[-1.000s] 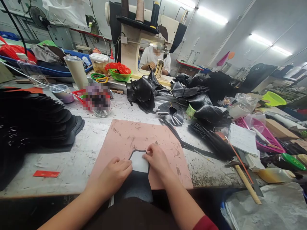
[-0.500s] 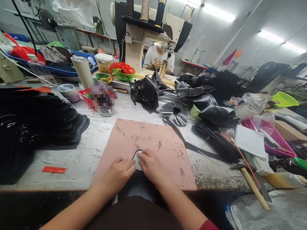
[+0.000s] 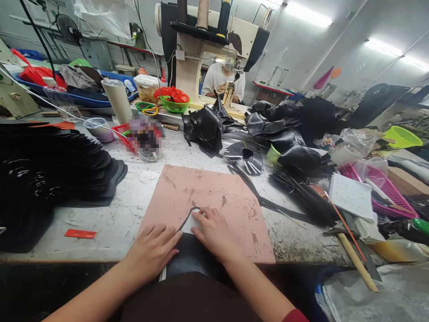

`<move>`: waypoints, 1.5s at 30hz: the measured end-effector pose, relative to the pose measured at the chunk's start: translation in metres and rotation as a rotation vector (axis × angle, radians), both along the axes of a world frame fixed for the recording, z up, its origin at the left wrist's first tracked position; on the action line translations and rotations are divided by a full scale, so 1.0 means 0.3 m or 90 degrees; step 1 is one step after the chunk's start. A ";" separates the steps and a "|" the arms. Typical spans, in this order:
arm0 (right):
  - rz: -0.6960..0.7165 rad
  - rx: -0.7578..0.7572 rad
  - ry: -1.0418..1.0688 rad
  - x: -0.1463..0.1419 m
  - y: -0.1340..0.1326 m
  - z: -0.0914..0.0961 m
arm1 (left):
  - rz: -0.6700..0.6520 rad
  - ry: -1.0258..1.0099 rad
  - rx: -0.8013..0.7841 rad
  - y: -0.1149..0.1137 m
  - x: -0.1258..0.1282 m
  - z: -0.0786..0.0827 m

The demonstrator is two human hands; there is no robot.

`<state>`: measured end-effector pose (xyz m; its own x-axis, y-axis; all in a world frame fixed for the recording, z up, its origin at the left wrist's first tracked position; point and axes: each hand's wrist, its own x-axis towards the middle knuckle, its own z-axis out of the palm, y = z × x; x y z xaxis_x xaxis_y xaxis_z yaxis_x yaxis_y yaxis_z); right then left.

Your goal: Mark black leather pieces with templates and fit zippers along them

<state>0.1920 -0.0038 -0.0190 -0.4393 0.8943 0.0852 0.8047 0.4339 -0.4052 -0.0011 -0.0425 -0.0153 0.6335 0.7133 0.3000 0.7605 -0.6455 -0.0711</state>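
A black leather piece (image 3: 189, 252) with a white backing patch (image 3: 190, 222) lies over the near edge of a pink board (image 3: 208, 183) and hangs toward my lap. A thin black edge runs around the patch's top and left side. My left hand (image 3: 157, 246) rests on the leather's left side, its fingers stretched out and thumb apart. Bent over the patch's upper right, my right hand (image 3: 211, 232) holds the piece there with its fingertips. What lies beneath its fingers is hidden.
Stacked black leather pieces (image 3: 73, 170) stand at left, near a red strip (image 3: 80, 234). Black strips (image 3: 258, 197) and a hammer (image 3: 357, 261) lie at right. Behind them are leather parts (image 3: 204, 127) and a sewing machine (image 3: 187, 71), with a person (image 3: 217, 80) seated beyond.
My left hand has moved left and down from the patch, and its fingers have straightened out. More of the patch and its black edge shows. My right hand stays nearly in place.
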 end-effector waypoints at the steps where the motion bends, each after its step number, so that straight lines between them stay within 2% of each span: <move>1: -0.001 0.002 -0.003 -0.002 -0.003 0.002 | 0.021 -0.003 0.001 -0.006 0.008 -0.001; 3: -0.008 0.010 -0.007 -0.010 -0.007 0.004 | 0.047 -0.009 0.002 -0.014 0.032 -0.005; 7: -0.019 0.014 0.013 -0.006 -0.006 -0.004 | 0.034 -0.026 0.006 -0.012 0.062 -0.018; 11: 0.067 -0.008 0.115 0.083 -0.033 -0.037 | 0.074 -0.025 0.022 0.001 0.012 -0.018; 13: 0.082 0.034 0.136 0.145 -0.067 -0.059 | 0.071 -0.012 0.013 0.004 -0.017 -0.015; 17: 0.015 0.121 0.116 0.208 -0.135 -0.078 | 0.086 -0.032 -0.025 -0.001 -0.021 -0.020; 19: -0.013 0.104 0.100 0.205 -0.154 -0.071 | 0.115 -0.096 -0.089 -0.006 -0.001 -0.025; 21: -0.027 0.064 0.101 0.198 -0.161 -0.061 | 0.127 -0.179 -0.208 -0.005 0.018 -0.025; 24: -0.030 -0.032 0.218 0.226 -0.153 -0.060 | 0.072 -0.301 -0.425 0.024 0.028 -0.008; 27: -0.154 -0.060 0.446 0.316 -0.115 -0.070 | -0.021 -0.462 -0.600 0.099 0.029 0.050; 29: -0.274 -0.014 0.474 0.390 -0.068 -0.067 | -0.002 -0.602 -0.646 0.170 0.039 0.118; 32: -0.354 0.034 0.339 0.467 0.042 -0.043 | 0.163 -0.854 -0.572 0.284 0.076 0.228; 35: -0.355 0.036 0.244 0.468 0.186 -0.015 | 0.313 -1.094 -0.483 0.377 0.114 0.281; 38: -0.340 0.016 0.157 0.407 0.314 -0.002 | 0.384 -1.182 -0.419 0.421 0.126 0.266; 40: -0.334 0.000 0.109 0.356 0.358 -0.002 | 0.398 -1.203 -0.392 0.417 0.116 0.243; 42: -0.323 -0.013 0.074 0.313 0.358 -0.007 | 0.413 -1.224 -0.365 0.392 0.093 0.226; 45: -0.294 -0.017 0.047 0.277 0.301 -0.012 | 0.440 -1.251 -0.328 0.336 0.051 0.218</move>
<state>0.2751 0.0866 -0.0225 0.0117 0.9971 0.0756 0.8797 0.0257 -0.4747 0.0142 0.0584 0.0501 -0.5053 0.8457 -0.1717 -0.3272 -0.0037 0.9449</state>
